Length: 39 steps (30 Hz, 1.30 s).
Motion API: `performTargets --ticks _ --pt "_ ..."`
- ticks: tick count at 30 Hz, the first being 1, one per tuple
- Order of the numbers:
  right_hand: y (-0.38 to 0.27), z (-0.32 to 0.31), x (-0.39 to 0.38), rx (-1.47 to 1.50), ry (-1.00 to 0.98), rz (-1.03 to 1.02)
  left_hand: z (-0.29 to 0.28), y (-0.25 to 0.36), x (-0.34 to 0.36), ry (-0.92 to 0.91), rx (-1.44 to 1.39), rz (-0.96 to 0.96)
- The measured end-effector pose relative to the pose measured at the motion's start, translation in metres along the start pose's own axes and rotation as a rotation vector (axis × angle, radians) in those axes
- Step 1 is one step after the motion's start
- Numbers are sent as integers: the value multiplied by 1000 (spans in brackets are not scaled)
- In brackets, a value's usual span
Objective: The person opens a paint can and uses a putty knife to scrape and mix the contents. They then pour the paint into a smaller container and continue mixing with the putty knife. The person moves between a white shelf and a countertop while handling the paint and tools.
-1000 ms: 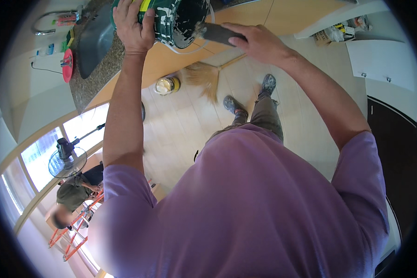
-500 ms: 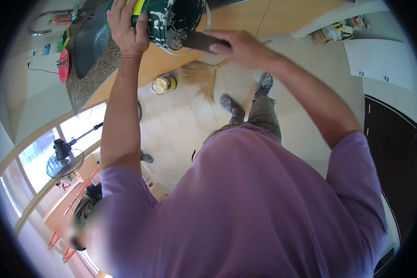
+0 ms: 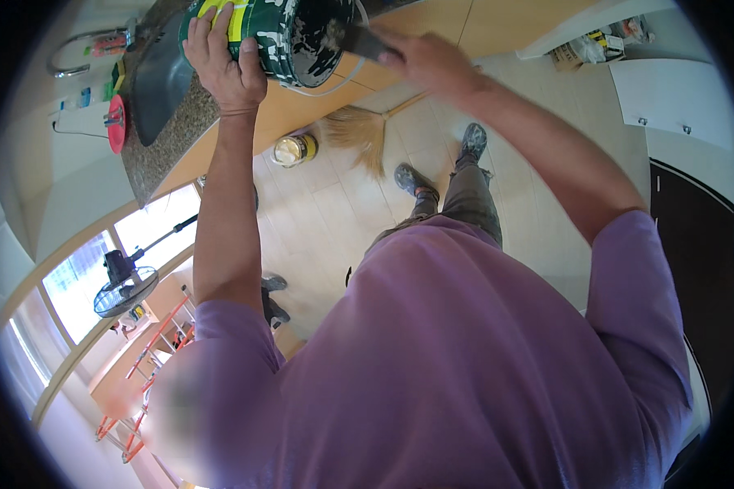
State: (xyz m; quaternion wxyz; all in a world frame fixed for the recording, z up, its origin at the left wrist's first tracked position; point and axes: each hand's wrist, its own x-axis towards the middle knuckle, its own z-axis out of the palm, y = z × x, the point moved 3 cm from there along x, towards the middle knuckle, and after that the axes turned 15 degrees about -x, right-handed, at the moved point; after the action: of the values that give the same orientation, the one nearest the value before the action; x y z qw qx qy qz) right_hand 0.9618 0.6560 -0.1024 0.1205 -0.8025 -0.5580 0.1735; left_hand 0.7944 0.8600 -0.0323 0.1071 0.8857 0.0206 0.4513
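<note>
A green bucket with a yellow band lies tipped on its side at the counter, its mouth facing right and its rim and inner wall smeared with whitish paste. My left hand grips the bucket's side, fingers spread over the yellow band and thumb near the rim. My right hand is closed around a dark flat scraper. The scraper's far end is at the bucket's mouth, with a greyish lump of paste on it. A thin white bail handle hangs from the bucket's rim.
The counter holds a dark sink. Below on the floor stand a small paint can and a straw broom. At left are a fan, an orange ladder and another person, blurred. A white cabinet stands right.
My right hand and the scraper have moved up and slightly left, from the lower rim to the middle of the bucket's mouth. The bucket has shifted slightly left in view.
</note>
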Motion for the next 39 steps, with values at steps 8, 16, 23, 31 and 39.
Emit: performTargets --ticks 8,16,23,31,39 --pt "-1 6 11 84 87 -132 -4 -12 -13 -10 30 -7" --pt "-14 16 13 3 86 -179 -16 -16 -33 -31 -62 -29" --pt "-28 56 20 275 213 -165 1 -4 -19 -39 15 0" --pt "-47 48 23 202 135 -151 -9 -13 -49 -55 29 44" --pt "-10 45 38 111 261 -103 -41 0 -12 -304 -58 -126"
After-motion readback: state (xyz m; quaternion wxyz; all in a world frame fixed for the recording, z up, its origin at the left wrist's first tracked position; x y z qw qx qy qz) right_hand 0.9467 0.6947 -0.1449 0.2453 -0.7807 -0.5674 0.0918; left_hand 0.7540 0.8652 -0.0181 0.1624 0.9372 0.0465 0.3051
